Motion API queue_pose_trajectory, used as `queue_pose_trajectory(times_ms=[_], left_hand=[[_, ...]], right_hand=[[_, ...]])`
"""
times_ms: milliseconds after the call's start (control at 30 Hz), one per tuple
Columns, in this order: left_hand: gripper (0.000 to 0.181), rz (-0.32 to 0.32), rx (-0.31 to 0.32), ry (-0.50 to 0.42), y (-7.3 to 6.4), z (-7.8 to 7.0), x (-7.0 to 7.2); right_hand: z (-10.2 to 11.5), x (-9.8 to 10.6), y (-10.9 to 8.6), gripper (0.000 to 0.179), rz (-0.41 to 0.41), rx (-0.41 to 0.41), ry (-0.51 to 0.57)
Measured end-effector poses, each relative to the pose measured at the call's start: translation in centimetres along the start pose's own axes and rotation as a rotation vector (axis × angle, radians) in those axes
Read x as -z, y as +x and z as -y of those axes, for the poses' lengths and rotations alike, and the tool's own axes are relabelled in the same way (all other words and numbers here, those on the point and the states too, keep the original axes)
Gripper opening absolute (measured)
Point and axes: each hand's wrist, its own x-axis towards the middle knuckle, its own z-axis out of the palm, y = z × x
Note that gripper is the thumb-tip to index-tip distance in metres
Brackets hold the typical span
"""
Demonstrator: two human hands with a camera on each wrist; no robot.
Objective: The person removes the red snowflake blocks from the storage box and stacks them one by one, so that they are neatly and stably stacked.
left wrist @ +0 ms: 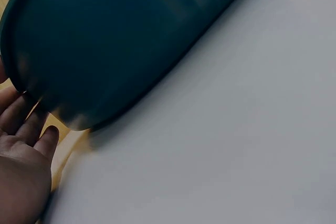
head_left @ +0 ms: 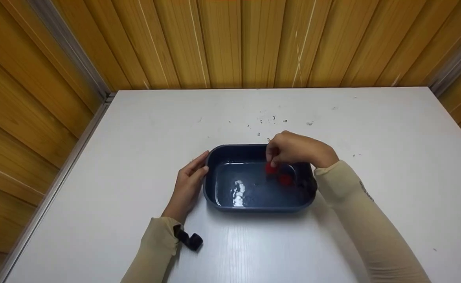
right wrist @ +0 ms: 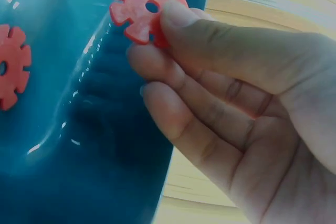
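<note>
A dark blue rectangular tub (head_left: 254, 209) with rounded corners sits on the white table. My right hand (head_left: 293, 148) reaches in over its far right side and pinches a red notched plastic disc (right wrist: 137, 4) between thumb and fingers. The disc is flat, with a hole in its middle and slots around its edge. A second red disc (head_left: 285, 179) of the same kind lies in the tub, just nearer to me. At the tub's left end, my left hand (head_left: 188, 184) rests its fairly straight fingers (left wrist: 32, 124) against the outer wall.
The white table (head_left: 96, 188) bears small dark marks behind the tub. Wood-look panels (head_left: 222, 43) rise along the back and left side. A black strap (head_left: 189, 237) hangs at the left wrist, by the beige sleeve.
</note>
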Motion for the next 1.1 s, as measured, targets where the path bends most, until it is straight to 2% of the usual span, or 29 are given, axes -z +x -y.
queue_pose_trajectory(times_ms=[200, 433, 633, 1100], left_hand=[[0.048, -0.002, -0.002, 0.007, 0.0, 0.1, 0.1], [0.048, -0.002, -0.008, 0.009, 0.0, 0.1, 0.2], [0.047, -0.002, -0.013, 0.010, 0.1, 0.2, 0.4], [0.049, 0.005, -0.025, -0.008, 0.0, 0.0, 0.6]], right_hand=[[-0.3, 0.4, -0.3, 0.006, -0.015, -0.020, 0.032], [-0.6, 0.8, -0.8, 0.003, -0.048, 0.004, 0.031], [-0.8, 1.3, -1.4, 0.005, -0.080, -0.027, 0.078], [-2.0, 2.1, -3.2, 0.004, -0.220, -0.011, 0.059]])
